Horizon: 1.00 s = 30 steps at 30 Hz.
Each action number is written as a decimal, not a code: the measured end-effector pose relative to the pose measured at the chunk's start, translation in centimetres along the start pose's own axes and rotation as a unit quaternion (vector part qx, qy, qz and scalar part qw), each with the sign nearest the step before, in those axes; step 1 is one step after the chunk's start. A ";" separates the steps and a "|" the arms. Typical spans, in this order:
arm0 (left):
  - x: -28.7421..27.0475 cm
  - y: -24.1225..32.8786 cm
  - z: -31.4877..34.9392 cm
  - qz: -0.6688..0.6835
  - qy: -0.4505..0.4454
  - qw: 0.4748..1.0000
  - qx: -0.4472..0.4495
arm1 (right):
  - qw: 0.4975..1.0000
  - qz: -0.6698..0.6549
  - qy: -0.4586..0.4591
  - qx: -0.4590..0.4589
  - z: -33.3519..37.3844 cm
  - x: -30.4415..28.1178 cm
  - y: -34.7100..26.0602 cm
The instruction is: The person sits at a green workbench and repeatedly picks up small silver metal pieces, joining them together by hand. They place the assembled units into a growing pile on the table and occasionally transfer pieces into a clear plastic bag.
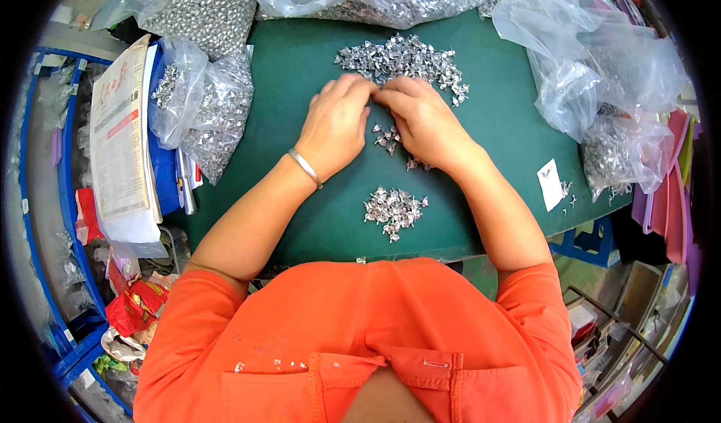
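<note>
Small metal pieces (400,60) lay heaped on the counter (289,70) beyond left hand (334,123) and right hand (429,123); likely light, stiff, slippery, best edge-pinched. Fingers (350,85) were curled close together; couldn't tell if gripping.

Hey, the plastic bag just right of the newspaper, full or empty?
Well filled, not empty: the plastic bag bulges with small silver pieces showing through it.

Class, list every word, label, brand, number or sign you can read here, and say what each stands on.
Printed paper sheet, left: red heading and red band, not transcribed; small print too blurred to read.
White card, right: dark mark, too small to make out.
Red wrapper, lower left: markings too blurred to read.
</note>
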State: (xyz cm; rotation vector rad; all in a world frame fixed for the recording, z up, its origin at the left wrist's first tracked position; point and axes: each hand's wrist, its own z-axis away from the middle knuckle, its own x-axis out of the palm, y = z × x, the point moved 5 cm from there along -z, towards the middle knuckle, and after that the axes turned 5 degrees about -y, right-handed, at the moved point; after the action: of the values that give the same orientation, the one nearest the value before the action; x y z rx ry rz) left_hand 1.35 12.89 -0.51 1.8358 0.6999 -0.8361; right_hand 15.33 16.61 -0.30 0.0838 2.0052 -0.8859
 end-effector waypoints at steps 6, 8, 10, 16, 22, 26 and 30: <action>-0.1 -0.9 1.0 0.035 -0.014 0.999 -0.003 | 1.000 -0.002 0.016 0.022 1.0 -0.9 0.2; -0.4 -0.8 1.3 0.077 -0.022 0.997 -0.021 | 1.000 -0.007 -0.001 0.021 1.5 -1.4 0.3; -1.2 -0.5 2.0 0.081 -0.054 0.994 -0.052 | 0.999 -0.005 0.005 0.045 2.2 -2.3 0.6; -0.6 0.5 2.6 0.050 -0.095 0.993 -0.055 | 0.991 -0.045 -0.076 0.097 3.1 -1.2 -1.1; 0.9 0.0 0.4 0.090 -0.157 0.983 -0.029 | 0.984 -0.085 -0.084 0.130 2.6 -1.6 -0.2; -0.9 -0.3 1.2 0.092 -0.171 0.978 -0.081 | 0.959 -0.077 -0.170 0.216 3.9 -3.9 -0.8; 0.3 0.9 0.4 0.055 -0.200 0.977 -0.045 | 0.951 -0.020 -0.199 0.236 4.0 -3.1 -1.5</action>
State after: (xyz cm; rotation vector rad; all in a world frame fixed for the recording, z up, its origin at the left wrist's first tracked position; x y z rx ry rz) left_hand 2.12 12.22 -0.35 1.5454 0.3693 -1.0419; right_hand 19.44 13.87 1.57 0.1220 1.3990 -1.2837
